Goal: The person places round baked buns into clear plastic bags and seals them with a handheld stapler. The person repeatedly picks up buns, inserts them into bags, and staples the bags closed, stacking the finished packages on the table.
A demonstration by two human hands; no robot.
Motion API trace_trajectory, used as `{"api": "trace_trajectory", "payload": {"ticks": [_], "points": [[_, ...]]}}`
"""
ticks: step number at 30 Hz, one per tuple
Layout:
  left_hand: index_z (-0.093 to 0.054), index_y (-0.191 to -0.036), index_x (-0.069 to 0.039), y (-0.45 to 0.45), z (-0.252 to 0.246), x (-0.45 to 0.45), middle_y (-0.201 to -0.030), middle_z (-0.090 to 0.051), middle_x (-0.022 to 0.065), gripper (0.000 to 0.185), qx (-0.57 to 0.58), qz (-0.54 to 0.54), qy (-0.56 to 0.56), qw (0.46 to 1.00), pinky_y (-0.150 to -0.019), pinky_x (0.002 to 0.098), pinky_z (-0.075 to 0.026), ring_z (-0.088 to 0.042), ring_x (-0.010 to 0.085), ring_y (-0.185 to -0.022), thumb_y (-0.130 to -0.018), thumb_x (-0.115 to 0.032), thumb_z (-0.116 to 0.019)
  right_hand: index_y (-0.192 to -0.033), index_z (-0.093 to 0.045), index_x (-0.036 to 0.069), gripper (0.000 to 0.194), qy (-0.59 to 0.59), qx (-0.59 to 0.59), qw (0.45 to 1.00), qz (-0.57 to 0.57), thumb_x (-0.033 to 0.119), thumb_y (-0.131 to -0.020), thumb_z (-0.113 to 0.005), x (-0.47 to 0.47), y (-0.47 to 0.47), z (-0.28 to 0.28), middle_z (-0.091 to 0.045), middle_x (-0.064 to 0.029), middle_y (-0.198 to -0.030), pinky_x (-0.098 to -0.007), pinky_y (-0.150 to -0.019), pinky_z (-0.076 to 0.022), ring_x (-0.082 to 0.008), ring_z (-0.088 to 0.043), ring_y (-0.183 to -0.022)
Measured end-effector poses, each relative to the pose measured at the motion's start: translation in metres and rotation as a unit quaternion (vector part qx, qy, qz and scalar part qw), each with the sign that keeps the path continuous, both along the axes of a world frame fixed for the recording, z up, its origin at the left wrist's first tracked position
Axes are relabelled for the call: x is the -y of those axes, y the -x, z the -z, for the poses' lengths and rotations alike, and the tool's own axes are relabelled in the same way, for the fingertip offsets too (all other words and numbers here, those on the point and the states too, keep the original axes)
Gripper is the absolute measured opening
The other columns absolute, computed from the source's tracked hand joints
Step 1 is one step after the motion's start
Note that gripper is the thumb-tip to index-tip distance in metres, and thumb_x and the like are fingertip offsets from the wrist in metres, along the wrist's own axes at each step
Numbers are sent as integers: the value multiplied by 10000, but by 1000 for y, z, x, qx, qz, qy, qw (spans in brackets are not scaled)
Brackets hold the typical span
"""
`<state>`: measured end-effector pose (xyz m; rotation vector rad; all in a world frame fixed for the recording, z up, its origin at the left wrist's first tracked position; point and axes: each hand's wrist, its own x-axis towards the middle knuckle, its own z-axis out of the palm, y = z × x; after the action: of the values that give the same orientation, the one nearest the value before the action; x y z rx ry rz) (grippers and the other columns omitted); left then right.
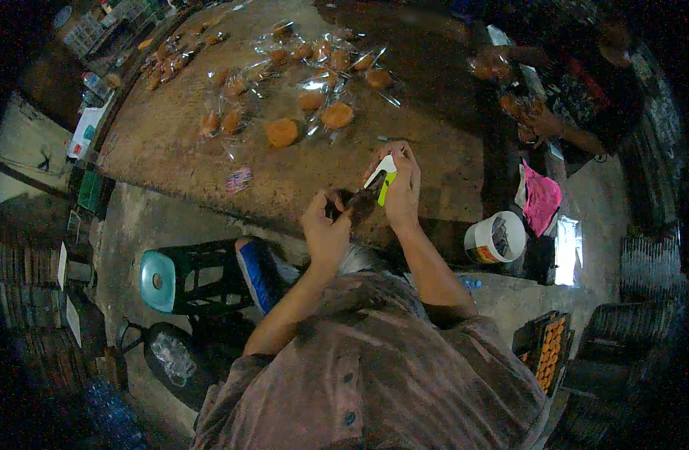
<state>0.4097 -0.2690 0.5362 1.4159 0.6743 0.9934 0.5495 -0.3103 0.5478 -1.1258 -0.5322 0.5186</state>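
Note:
My right hand (403, 194) grips a small white and lime-green hand tool (387, 181), which looks like a plier-type stapler, its two arms spread apart. Close by on the left, my left hand (328, 228) has its thumb and fingers curled towards each other. Something dark shows between the two hands, too dim to tell whether my left fingers pinch it. Both hands are above the near edge of a worn wooden table (170, 152). Beyond them lie two round orange-brown buns (282, 133) and several more in clear plastic bags (322, 53).
A small pink-and-white bundle (239, 180) lies on the table at left. To the right are a white bucket (485, 239) and a pink cloth (541, 197). A co-worker's hand (541, 121) handles bagged buns. A teal-topped stool (157, 281) stands at lower left.

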Motion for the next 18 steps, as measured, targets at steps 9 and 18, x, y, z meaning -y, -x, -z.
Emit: {"api": "trace_trajectory", "payload": {"ticks": [9,18], "points": [[-558,-838,-13,-2,-4,10,-824,-626,38,168,-25,-7,-42,999,-667,259,-462,-527,98,-759,-765,88,-669,-925,-568,70,286,-2,138,989,57,329,-1025,-504,-8,14,2,-533,-23,-671,-279,-553,-434,-101,-534,-607],[-518,-808,-12,-9,8,17,-819,-638,48,186,-17,14,51,998,-683,264,-474,-529,101,-758,-832,35,-696,-868,-597,16,256,55,325,938,108,240,-978,-651,2,11,-4,-572,-38,-666,-289,-565,-404,-95,-488,-618]]}}
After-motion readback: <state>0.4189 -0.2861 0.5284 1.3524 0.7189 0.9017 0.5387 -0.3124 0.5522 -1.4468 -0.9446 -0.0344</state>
